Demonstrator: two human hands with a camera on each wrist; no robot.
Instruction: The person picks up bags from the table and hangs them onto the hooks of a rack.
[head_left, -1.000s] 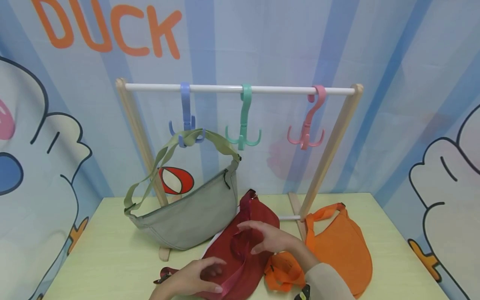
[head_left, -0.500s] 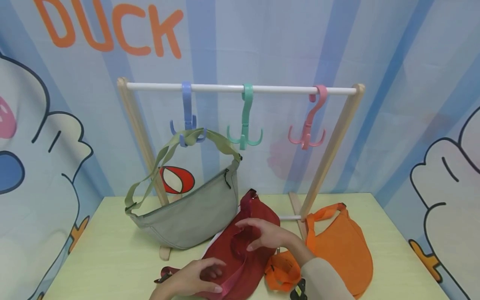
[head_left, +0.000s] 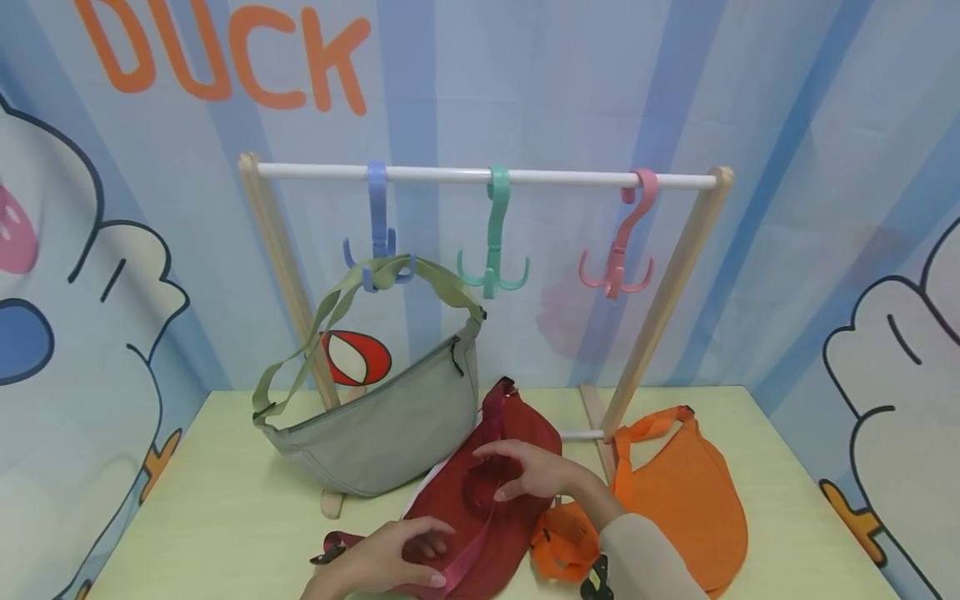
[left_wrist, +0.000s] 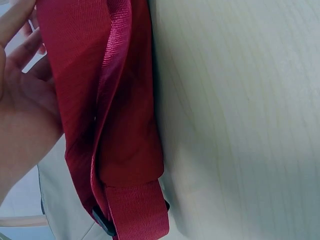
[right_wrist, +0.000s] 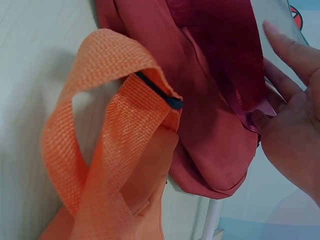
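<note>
A dark red sling bag (head_left: 517, 533) lies on the table with its strap (head_left: 467, 560) loosely over it. My left hand (head_left: 386, 554) is over the bag's near left part, thumb and fingers spread apart in a loose curve. Alongside that hand, the red strap (left_wrist: 82, 95) runs past the fingers in the left wrist view. Higher on the bag is my right hand (head_left: 536, 471), also loosely curved. Its thumb tip is right at the edge of the wide strap (right_wrist: 225, 55) in the right wrist view, and the other fingers are partly hidden behind it.
A grey-green bag (head_left: 390, 442) hangs by its strap from the blue hook (head_left: 377, 208). Green (head_left: 495, 225) and pink (head_left: 618, 242) hooks hang on the rack's white bar (head_left: 562, 177). An orange bag (head_left: 690, 500) lies right, its bunched strap (head_left: 562, 542) near my right forearm.
My right hand and wrist have shifted slightly, showing more of the black buckle beside the orange strap. My left hand and the bags stay nearly as they were; the head view has shifted a little.
</note>
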